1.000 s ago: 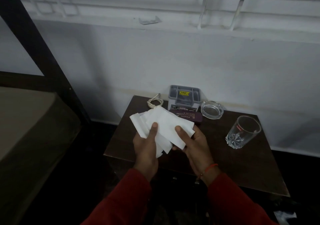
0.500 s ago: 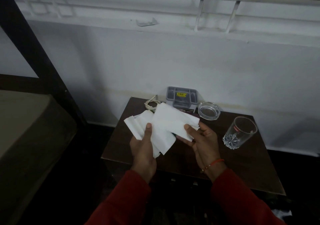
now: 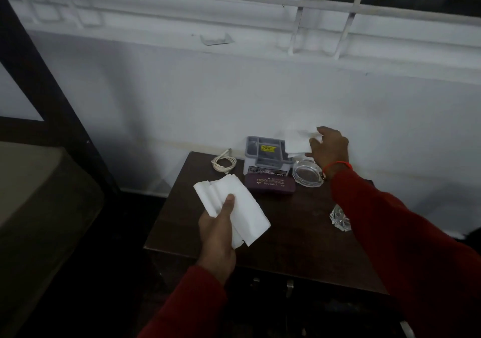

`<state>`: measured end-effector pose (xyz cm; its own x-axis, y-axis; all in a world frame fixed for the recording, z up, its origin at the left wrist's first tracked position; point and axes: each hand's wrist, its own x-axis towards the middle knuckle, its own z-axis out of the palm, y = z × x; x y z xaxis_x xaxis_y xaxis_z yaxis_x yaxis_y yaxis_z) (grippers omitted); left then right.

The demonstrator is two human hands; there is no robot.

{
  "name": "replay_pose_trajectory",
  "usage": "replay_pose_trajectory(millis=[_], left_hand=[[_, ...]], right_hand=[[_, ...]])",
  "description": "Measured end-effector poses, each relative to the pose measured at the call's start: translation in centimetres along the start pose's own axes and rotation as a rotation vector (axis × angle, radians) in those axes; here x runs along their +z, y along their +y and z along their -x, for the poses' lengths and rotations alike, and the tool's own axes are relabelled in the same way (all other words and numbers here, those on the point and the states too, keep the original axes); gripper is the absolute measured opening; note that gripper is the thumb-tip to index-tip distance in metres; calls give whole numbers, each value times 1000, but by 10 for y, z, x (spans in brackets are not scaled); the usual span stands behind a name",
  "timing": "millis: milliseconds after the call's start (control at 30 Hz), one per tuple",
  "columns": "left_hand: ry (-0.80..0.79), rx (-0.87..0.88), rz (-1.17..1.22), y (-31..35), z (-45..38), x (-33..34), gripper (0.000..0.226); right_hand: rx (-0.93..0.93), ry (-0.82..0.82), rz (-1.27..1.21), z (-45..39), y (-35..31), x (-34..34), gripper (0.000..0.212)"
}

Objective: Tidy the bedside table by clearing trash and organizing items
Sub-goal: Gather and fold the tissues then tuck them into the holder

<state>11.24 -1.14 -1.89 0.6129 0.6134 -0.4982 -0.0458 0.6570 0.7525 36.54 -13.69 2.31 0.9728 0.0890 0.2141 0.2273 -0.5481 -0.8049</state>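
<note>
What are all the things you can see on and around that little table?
Bedside table: one, dark brown wood, under the window by the white wall.
Organizer box: one, grey with a yellow sticker, at the table's back edge.
Spectacle case: one, maroon, just in front of the box.
Cable: one, cream, coiled left of the box.
Ashtray: one, clear glass, right of the box.
Drinking glass: one, clear, right side, mostly hidden by the sleeve.
Bed: one, beige and dark, far left.
Tissues: a white stack in the left hand, one white sheet in the right.
Left hand: over the table's front.
Right hand: above the box and ashtray.
</note>
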Motion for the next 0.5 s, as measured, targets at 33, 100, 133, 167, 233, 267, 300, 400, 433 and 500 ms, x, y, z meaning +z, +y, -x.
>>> replay_pose_trajectory(millis=[33,100,133,167,233,267,300,400,433,500], left_hand=[[-4,-5,-4,0,-1,0,15],[-11,-19,-14,0,-3,-2,15],[-16,-24,-16,0,-3,-2,13],[-22,-28,-18,0,-3,-2,12],[-31,-34,-29,-1,-3,-2,12],[-34,-36,-37,-2,-3,-2,12],[-39,-39,-46,-3,-3,-2,12],[-49,-51,-73,-5,-3,-1,14],[-54,-54,-77,-6,-3,-1,16],[-67,-64,-65,-4,-4,-1,15]], right_hand=[[14,-21,39,-3,2,1,43],[37,-57,91,-6,3,0,46],[44,-83,111,-8,2,-1,48],[51,-106,129,-10,1,-1,50],[69,-155,167,-13,-6,-1,52],[77,-178,177,-15,-10,0,53],[83,-199,182,-18,-14,2,54],[104,-276,193,-26,-24,10,57],[125,-299,187,-28,-27,12,60],[140,-285,188,-29,-32,13,68]])
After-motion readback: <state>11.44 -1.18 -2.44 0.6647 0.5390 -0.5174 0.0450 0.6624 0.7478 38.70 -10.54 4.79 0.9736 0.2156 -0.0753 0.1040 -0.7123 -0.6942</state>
